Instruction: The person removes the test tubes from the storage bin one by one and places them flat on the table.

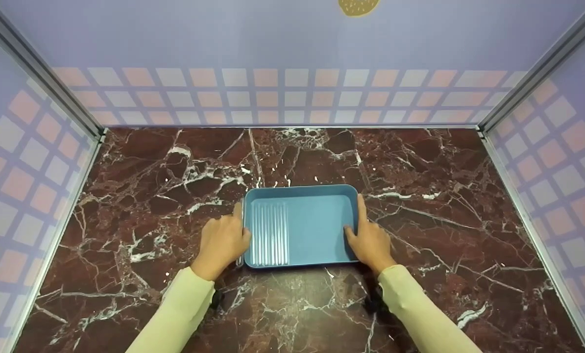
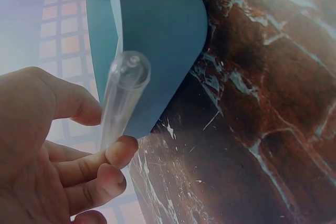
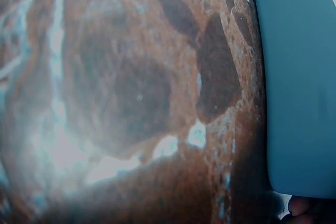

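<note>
A blue rectangular tray (image 1: 322,230) lies between both hands on the marble-patterned surface. Along its left part run several clear tubes (image 1: 269,234), parallel and side by side. My left hand (image 1: 222,242) is at the tray's left side. In the left wrist view its thumb and fingers hold a clear tube (image 2: 119,98) with a rounded end, close along the tray's outer wall. My right hand (image 1: 372,241) grips the right wall, thumb over the rim inside and forefinger along the outside. In the right wrist view, only fingertips (image 3: 300,206) show by the tray's corner.
The dark red, white-veined surface (image 1: 150,206) spreads around the tray. A lilac back wall (image 1: 292,98) with pink and white squares closes off the far side, and similar panels stand left (image 1: 23,162) and right (image 1: 557,162).
</note>
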Tool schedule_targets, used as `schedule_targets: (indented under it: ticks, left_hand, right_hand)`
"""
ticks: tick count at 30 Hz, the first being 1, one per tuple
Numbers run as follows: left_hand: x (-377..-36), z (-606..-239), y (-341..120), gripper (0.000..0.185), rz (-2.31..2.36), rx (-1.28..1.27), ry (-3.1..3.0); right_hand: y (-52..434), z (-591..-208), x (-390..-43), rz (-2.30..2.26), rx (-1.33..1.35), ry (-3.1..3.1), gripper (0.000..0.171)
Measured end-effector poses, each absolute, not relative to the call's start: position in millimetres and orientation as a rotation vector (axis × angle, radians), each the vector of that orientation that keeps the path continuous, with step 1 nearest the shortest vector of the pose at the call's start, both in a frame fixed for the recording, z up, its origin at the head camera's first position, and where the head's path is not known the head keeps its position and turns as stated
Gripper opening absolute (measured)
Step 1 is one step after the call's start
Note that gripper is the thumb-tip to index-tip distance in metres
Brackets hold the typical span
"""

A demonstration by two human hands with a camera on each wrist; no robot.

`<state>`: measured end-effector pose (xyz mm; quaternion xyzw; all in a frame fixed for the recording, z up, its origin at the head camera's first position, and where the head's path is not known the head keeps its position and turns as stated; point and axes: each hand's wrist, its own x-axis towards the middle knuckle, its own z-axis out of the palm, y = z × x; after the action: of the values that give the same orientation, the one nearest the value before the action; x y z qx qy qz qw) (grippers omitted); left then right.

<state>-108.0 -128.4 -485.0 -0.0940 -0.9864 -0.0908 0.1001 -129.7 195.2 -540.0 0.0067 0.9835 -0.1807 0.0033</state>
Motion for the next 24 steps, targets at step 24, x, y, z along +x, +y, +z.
schedule_targets:
  ticks: [24]
  left_hand:
    - [-108.0,-490.6,-140.7,0.059,-0.309,-0.218,-2.924]
  right_hand:
    - [194.2,-538.9,-129.5,-0.586,0.034,3.085,0.081]
